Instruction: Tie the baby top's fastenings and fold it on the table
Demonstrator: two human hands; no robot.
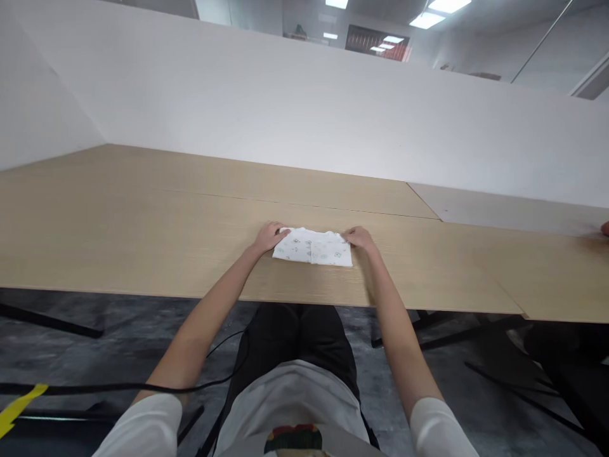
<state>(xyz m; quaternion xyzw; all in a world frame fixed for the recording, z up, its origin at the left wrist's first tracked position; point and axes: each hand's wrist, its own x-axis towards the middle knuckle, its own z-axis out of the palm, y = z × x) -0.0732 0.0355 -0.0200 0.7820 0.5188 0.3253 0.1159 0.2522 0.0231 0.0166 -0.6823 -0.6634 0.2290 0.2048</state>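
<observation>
A white cloth (311, 247) with small printed figures lies on the light wood table in front of me. It forms a wide, short piece, with a line down its middle and an uneven far edge; whether it is a garment I cannot tell. At its far left corner my left hand (272, 236) is closed on the edge, thumb on top of the fabric. Across from it, my right hand (360, 237) pinches the far right corner, its fingertips partly hidden.
The wooden table (118, 228) has seams between its boards. Behind it rises a white partition (266, 108). Part of another person's hand (605, 228) shows at the far right edge. A black cable (118, 386) runs below the table at the left.
</observation>
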